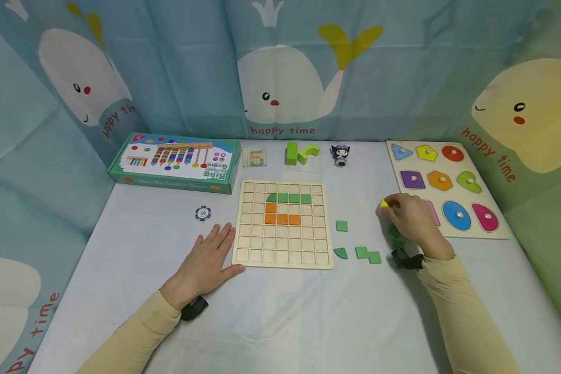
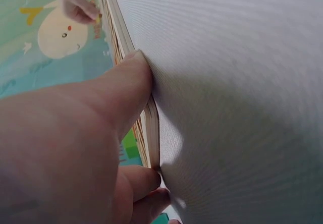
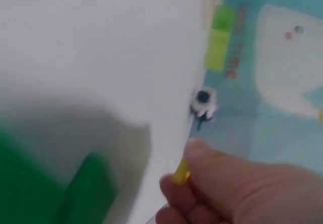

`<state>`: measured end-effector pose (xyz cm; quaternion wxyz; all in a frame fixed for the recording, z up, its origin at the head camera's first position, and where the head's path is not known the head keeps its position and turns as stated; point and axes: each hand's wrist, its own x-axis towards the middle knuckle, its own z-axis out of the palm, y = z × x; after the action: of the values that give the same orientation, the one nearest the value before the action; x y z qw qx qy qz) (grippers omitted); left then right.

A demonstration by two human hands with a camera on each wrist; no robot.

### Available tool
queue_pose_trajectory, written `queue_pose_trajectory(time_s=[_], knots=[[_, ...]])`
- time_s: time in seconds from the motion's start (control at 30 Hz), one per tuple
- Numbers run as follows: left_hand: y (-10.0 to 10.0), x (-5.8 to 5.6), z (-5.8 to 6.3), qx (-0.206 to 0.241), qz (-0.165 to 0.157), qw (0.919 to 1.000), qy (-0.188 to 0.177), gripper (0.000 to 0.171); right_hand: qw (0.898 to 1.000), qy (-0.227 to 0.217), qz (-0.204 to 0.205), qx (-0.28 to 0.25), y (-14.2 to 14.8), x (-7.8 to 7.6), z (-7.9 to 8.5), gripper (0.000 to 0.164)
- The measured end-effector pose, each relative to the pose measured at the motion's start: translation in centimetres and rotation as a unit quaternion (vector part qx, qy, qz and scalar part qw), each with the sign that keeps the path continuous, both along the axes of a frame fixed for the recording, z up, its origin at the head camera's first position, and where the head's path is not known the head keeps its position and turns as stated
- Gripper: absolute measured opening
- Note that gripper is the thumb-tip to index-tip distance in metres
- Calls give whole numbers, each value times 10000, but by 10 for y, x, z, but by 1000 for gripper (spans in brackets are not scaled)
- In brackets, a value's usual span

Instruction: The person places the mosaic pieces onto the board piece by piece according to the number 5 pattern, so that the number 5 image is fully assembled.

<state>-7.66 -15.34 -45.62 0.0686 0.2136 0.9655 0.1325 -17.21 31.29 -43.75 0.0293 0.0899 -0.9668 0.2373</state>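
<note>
A wooden grid board lies on the table, with a row of green tiles and several orange tiles set in its squares. My left hand rests flat at the board's lower left corner, thumb and fingertips against its edges, as the left wrist view also shows. To the right of the board, my right hand pinches a small yellow piece between thumb and fingers, above the table. Green tiles lie partly hidden under that hand.
Loose green tiles lie right of the board. A shape-puzzle board stands further right. Along the back are a game box, a small pattern card, green blocks and a figurine. A poker chip lies left.
</note>
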Motion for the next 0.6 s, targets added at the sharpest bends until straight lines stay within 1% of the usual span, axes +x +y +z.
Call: queue_pose_trajectory(time_s=[0.1, 0.2, 0.3, 0.43, 0.6], knots=[[0, 0, 0, -20, 2, 10000, 34, 88, 9993, -14, 238, -296, -11, 1, 5, 26], [0, 0, 0, -20, -9, 10000, 51, 88, 9974, 170, 533, -457, -25, 2, 7, 25], [0, 0, 1, 7, -13, 10000, 5, 88, 9949, 345, 810, -501, -42, 5, 7, 24], [0, 0, 0, 15, -11, 10000, -28, 87, 9921, 311, 1112, -488, -65, 7, 8, 24], [0, 0, -1, 14, 4, 10000, -32, 87, 9848, 356, 1664, -335, -90, 6, 4, 23]])
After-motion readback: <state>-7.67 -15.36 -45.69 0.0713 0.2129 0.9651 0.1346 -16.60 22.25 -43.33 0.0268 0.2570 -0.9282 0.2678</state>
